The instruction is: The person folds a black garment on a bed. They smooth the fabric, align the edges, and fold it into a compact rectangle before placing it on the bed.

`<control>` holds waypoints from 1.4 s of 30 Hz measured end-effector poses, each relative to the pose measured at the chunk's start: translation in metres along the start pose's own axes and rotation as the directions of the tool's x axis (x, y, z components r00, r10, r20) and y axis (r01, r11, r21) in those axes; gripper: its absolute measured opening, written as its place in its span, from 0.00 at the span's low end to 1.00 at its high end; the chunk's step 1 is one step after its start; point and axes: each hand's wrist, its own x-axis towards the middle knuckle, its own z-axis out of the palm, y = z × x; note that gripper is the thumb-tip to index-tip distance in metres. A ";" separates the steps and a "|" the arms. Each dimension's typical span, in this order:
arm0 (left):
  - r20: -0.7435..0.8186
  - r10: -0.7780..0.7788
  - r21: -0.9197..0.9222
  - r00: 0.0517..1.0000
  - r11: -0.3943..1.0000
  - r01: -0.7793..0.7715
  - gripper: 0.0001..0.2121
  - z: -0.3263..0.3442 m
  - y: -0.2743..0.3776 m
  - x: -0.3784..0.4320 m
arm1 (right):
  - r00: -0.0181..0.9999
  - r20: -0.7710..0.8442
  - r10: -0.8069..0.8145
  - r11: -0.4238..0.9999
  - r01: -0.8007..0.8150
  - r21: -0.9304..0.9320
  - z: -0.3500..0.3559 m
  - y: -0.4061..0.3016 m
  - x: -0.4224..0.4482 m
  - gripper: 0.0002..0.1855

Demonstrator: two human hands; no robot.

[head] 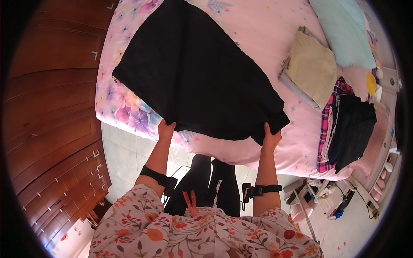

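Observation:
A large piece of black cloth, apparently a garment (206,74), lies spread over the floral pink bedsheet (226,154). Its near edge is pinched at two places. At the left place my left hand (166,129) grips it, thumb on top. My right hand (272,137) grips it farther right, beside a short projecting part of the cloth. Between the hands the near edge sags slightly near the side of the bed. The fingers under the cloth are partly hidden.
Right of the cloth lie a folded beige garment (314,64) on grey ones and a stack of dark folded clothes (353,129). A pale blue pillow (348,32) is behind. Wooden cabinets (55,96) stand left; a metal-framed stand (303,206) is lower right.

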 end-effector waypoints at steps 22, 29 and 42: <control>0.518 -0.217 -0.118 0.827 0.940 0.321 0.22 0.057 0.069 -0.078 | 0.994 -0.043 0.098 0.983 -0.104 -0.153 -0.245 0.085 0.093 0.27; 0.130 -0.106 -0.482 0.986 0.862 0.156 0.19 0.027 0.097 -0.004 | 0.987 -0.161 0.020 0.972 -0.057 -0.230 -0.237 0.142 0.102 0.23; -0.087 -0.136 -0.484 0.987 0.872 0.078 0.16 -0.019 0.059 0.030 | 0.732 -0.055 -0.679 0.430 0.336 -0.838 -0.101 0.003 0.019 0.36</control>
